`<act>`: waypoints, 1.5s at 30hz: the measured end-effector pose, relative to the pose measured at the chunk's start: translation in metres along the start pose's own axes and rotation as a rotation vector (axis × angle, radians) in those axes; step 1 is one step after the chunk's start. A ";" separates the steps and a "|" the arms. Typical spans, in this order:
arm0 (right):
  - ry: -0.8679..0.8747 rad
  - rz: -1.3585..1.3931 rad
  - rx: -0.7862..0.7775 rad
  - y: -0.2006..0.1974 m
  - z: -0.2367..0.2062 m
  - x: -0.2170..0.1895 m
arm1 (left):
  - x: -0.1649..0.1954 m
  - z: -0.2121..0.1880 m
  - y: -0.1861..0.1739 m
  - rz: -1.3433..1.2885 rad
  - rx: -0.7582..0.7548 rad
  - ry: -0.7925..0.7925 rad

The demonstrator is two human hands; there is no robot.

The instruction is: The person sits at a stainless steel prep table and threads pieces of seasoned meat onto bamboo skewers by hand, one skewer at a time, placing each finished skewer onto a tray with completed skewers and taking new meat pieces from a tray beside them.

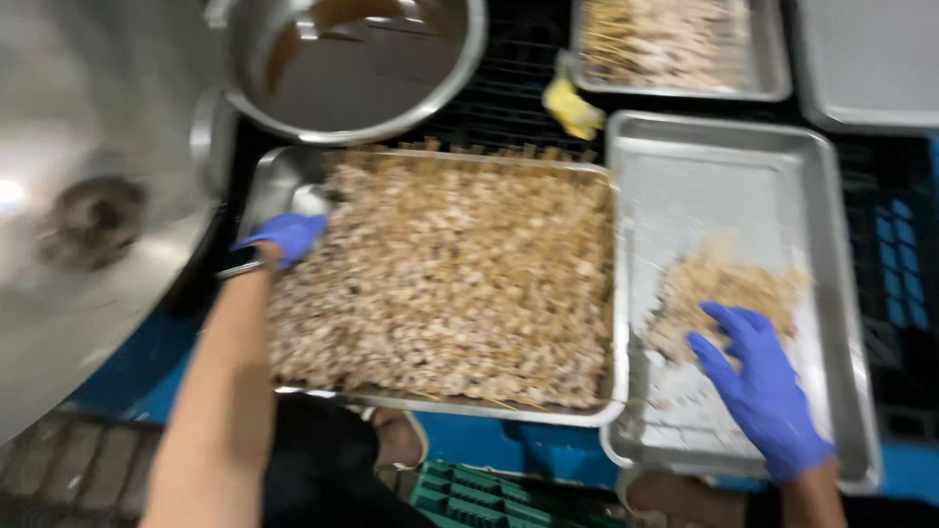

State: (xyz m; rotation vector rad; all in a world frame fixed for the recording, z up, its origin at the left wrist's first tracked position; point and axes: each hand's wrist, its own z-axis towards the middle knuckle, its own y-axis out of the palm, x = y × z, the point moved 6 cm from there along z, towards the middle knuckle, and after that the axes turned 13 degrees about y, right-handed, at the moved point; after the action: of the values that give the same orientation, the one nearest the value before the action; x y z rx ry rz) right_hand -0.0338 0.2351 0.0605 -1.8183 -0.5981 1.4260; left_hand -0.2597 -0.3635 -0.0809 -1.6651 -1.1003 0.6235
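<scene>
A steel tray (284, 181) in front of me is packed with rows of pale meat skewers (450, 274). My left hand (284, 237), in a blue glove, rests at that tray's near-left corner, touching the edge of the skewers; whether it grips anything is blurred. To the right lies a second steel tray (734, 166) holding a small pile of skewers (729, 293). My right hand (758, 386), also gloved in blue, lies flat with fingers spread on the near edge of that pile.
A large steel bowl (357, 64) with brown liquid stands behind the full tray. Another tray of skewers (675, 44) and an empty tray (866, 59) sit at the back right. A yellow cloth (572, 106) lies between them. A big steel vessel (88, 196) fills the left.
</scene>
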 end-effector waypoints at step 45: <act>0.280 -0.115 0.338 0.046 0.096 0.149 | 0.350 -0.091 -0.138 -0.578 0.697 0.328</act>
State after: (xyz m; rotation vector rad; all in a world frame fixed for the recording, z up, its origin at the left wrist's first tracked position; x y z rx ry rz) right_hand -0.0880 0.3422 -0.0776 -1.6448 -0.2924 1.0947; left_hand -0.0785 -0.0830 0.1155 -0.7596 -0.9149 0.2836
